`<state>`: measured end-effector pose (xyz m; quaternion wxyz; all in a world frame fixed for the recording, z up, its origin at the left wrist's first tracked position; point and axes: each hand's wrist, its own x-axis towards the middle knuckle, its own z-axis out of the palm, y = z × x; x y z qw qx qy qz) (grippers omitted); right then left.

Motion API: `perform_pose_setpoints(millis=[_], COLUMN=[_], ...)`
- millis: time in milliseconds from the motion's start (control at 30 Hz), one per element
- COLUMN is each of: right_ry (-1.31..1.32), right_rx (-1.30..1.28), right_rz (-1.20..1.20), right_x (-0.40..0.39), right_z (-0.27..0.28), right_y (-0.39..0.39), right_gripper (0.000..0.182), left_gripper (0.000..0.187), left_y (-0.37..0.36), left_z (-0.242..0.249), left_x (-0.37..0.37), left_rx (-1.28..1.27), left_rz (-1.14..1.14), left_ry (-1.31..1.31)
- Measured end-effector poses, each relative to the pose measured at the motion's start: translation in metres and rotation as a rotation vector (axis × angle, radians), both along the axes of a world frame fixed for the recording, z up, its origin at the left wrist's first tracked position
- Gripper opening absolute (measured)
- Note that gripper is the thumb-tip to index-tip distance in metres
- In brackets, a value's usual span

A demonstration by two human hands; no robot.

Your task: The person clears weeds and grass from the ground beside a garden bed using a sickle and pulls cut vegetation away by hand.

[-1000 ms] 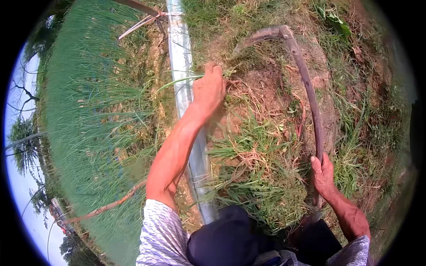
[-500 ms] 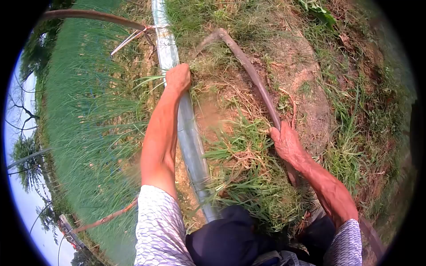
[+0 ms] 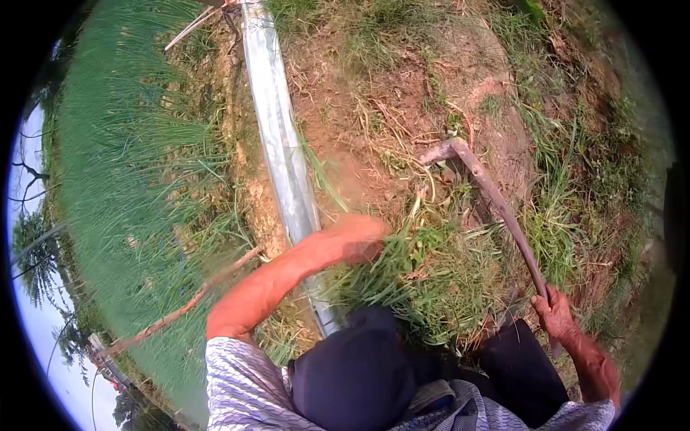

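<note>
My left hand (image 3: 359, 237) is blurred, over the right edge of the silvery plastic strip (image 3: 277, 122), beside a heap of cut green grass (image 3: 410, 280). Its fingers are smeared, and some grass blades lie against it. At the lower right my right hand (image 3: 555, 316) is wrapped round the brown wooden handle of a hoe-like tool (image 3: 503, 208). The tool's bent head points left, over the loose weeds and soil.
Tall thin green plants (image 3: 129, 165) grow left of the strip. A wooden stick (image 3: 187, 305) slants in from the lower left. Bare reddish soil (image 3: 330, 108) lies right of the strip, with weeds (image 3: 604, 172) further right. My dark-clad knees show below.
My left hand has come back from the strip toward the grass heap on the right. My right hand has moved down and right, bringing the tool nearer to me.
</note>
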<state>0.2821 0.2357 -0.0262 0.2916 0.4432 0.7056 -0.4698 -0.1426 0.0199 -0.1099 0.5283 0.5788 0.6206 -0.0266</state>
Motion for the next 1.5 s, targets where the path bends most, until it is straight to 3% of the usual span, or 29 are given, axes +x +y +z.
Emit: perform_pose_setpoints(millis=[67,100,167,267,333,367,433,533,567,600,700,767,833,867,933,967,1067,1100,1200,1333,1400,1467,1500], right_ry=[-0.133,-0.084,-0.067,0.006,0.079,0.067,0.084,0.148,0.188,0.192,0.221,0.257,0.218,0.201,0.059,0.172,0.128,0.154,0.113,0.164,0.146,0.097,0.03], right_rx=[-0.043,0.009,0.064,0.094,0.045,-0.027,-0.042,-0.004,0.053,0.047,0.105,0.194,0.174,0.155,0.013,0.079,0.109,0.102,0.075,0.043,0.196,0.367,0.408], right_rz=[-0.281,-0.328,-0.344,-0.405,-0.494,-0.562,-0.574,-0.517,-0.441,-0.447,-0.372,-0.269,-0.254,-0.224,-0.392,-0.366,-0.406,-0.422,-0.432,-0.327,-0.079,0.133,0.174], right_x=[-0.014,0.002,0.01,0.012,0.007,-0.002,-0.017,-0.047,-0.059,-0.07,-0.083,-0.057,-0.049,-0.046,-0.035,-0.016,-0.021,-0.029,-0.06,-0.094,-0.095,-0.11,-0.123], right_z=[0.041,0.036,0.034,0.017,0.012,0.02,0.021,0.012,0.007,0.003,-0.011,-0.033,-0.024,-0.013,0.001,-0.012,-0.002,0.002,0.01,0.007,-0.004,0.003,0.016], right_y=[-0.005,-0.008,-0.014,-0.025,-0.029,-0.03,-0.027,-0.019,-0.015,-0.012,-0.008,-0.002,-0.004,-0.006,-0.009,-0.01,-0.01,-0.009,0.0,0.023,0.049,0.07,0.075], right_gripper=[0.033,0.031,0.031,0.03,0.029,0.028,0.029,0.03,0.031,0.031,0.035,0.036,0.035,0.035,0.033,0.032,0.032,0.032,0.035,0.037,0.043,0.045,0.043], left_gripper=[0.029,0.038,0.05,0.062,0.049,0.049,0.028,0.024,0.028,0.029,0.024,0.023,0.022,0.019,0.014,0.016,0.025,0.03,0.034,0.034,0.023,0.018,0.019], left_y=[0.001,0.007,0.028,0.059,0.081,0.088,0.101,0.101,0.102,0.09,0.049,0.02,0.006,-0.025,-0.02,-0.013,-0.003,-0.007,-0.013,-0.021,-0.024,-0.02,-0.016], left_z=[0.007,0.008,0.006,-0.016,-0.029,-0.035,-0.046,-0.055,-0.056,-0.063,-0.046,-0.033,-0.01,-0.017,-0.003,0.001,-0.005,-0.024,-0.019,-0.031,-0.037,-0.033,-0.026], left_x=[0.002,-0.013,-0.043,-0.078,-0.086,-0.088,-0.089,-0.096,-0.09,-0.081,-0.014,0.046,0.099,0.149,0.153,0.138,0.066,0.033,-0.021,-0.048,-0.054,-0.058,-0.061], left_rx=[0.155,0.229,0.61,0.775,0.83,0.832,0.66,0.696,0.506,0.546,0.485,0.398,0.279,0.641,0.671,0.677,0.657,0.69,0.74,0.231,0.245,0.247,0.09], left_rz=[0.296,0.417,0.519,0.443,0.313,0.313,0.181,0.131,0.255,0.246,0.044,-0.11,-0.108,-0.11,-0.09,0.012,0.381,0.454,0.505,0.507,0.151,0.35,0.482], left_ry=[0.197,0.353,0.551,0.721,0.653,0.647,0.684,0.625,0.486,0.384,0.286,0.118,-0.172,-0.379,-0.375,-0.165,0.349,0.424,0.672,1.003,0.877,0.734,0.601])
